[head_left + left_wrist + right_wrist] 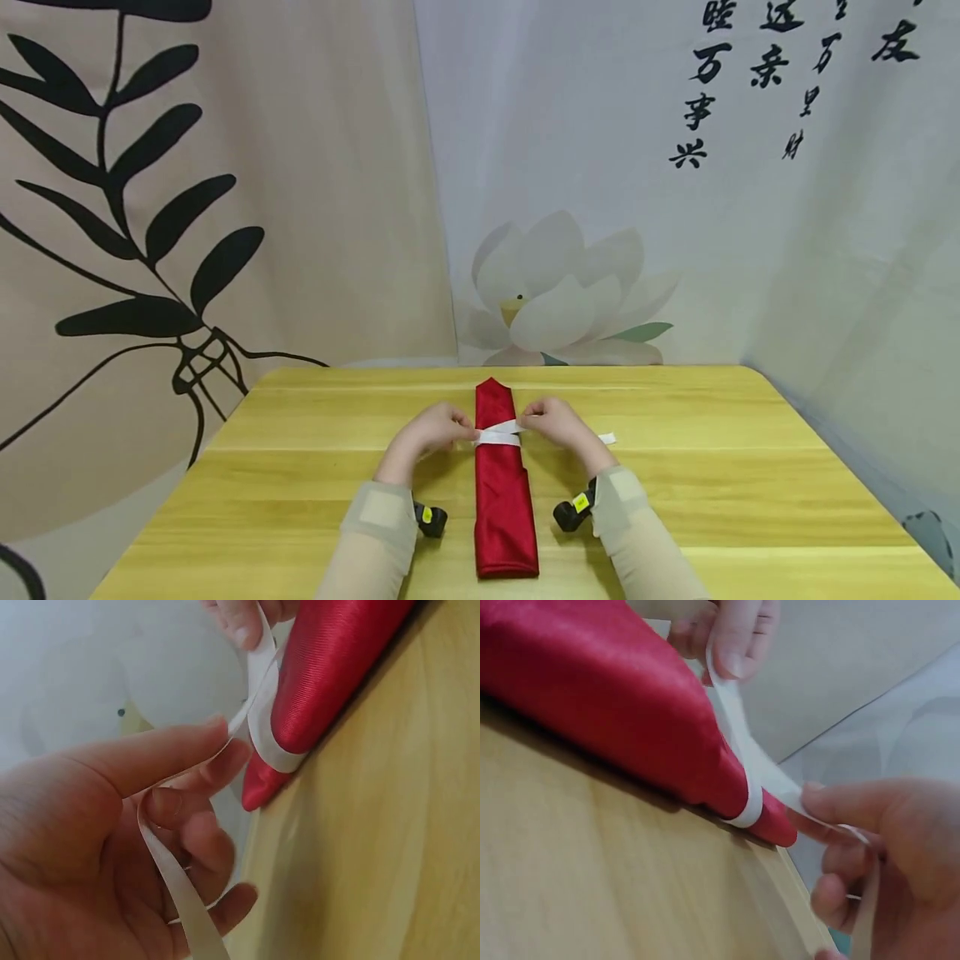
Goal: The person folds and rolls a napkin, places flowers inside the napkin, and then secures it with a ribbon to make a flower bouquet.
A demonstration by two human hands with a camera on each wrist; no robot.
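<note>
A folded red satiny cloth (504,508) lies lengthwise on the table, its pointed end away from me. Around it, close to that end, passes a white ribbon (501,437), whose two ends cross on top of the cloth. My left hand (437,427) pinches one ribbon end between thumb and forefinger at the cloth's left side; in the left wrist view the tail trails down past the curled fingers (206,844). On the right side, my right hand (558,421) pinches the other end, and its tail hangs across the palm in the right wrist view.
The wooden table (300,467) has its far edge just beyond the cloth's tip. A ribbon tail (607,438) shows beside my right wrist. Behind stands a pale curtain (345,208) printed with leaves, a lotus and dark characters. Small black wrist cameras (431,520) hang under both sleeves.
</note>
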